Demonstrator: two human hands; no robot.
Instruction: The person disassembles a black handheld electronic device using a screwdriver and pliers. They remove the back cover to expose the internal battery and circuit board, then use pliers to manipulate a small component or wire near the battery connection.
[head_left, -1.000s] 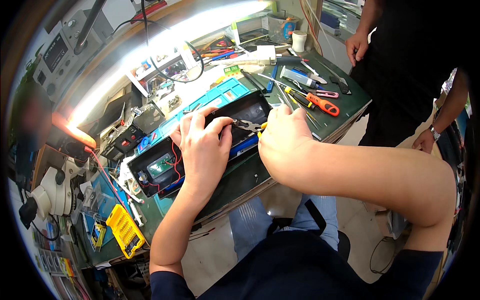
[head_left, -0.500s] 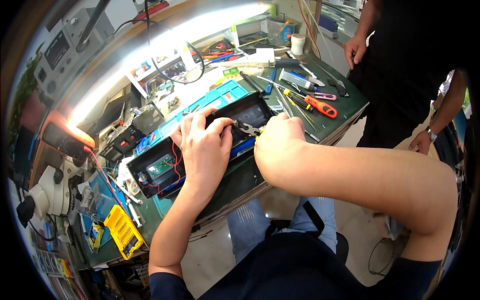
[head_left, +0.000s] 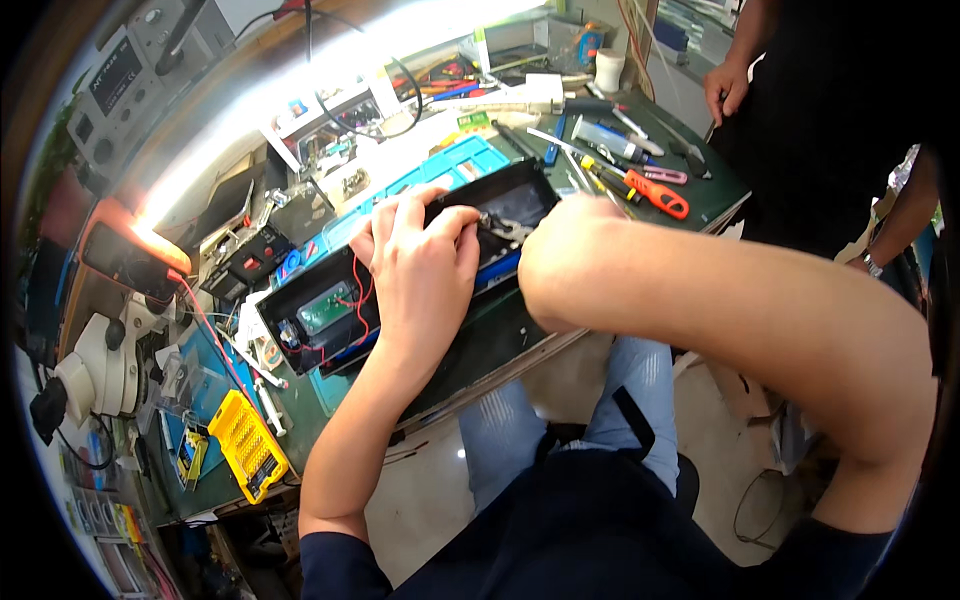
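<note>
A long, open black case [head_left: 395, 308] lies slantwise across the bench. Inside its left part are a green circuit board [head_left: 325, 310] and thin red wires [head_left: 361, 300]. My left hand [head_left: 415, 265] is closed over the middle of the case, fingertips at the far wall. Its thumb and forefinger bend together beside the jaws of metal pliers [head_left: 510, 230]; whether they pinch a small part is hidden. My right hand [head_left: 572, 262], seen from the back, is closed around the pliers' handles, which it covers. The jaws reach into the case's right part.
A blue tray [head_left: 455, 165] lies behind the case. Right of it are an orange-handled tool [head_left: 656, 194], a syringe [head_left: 610, 138] and screwdrivers. A yellow bit box [head_left: 246, 447] and an orange multimeter [head_left: 130, 255] stand left. Another person's hand [head_left: 726, 92] hangs at the right.
The view has shifted slightly, so the bench sits a little differently. My right elbow is raised a bit, and both hands keep their places at the case with the pliers still inside.
</note>
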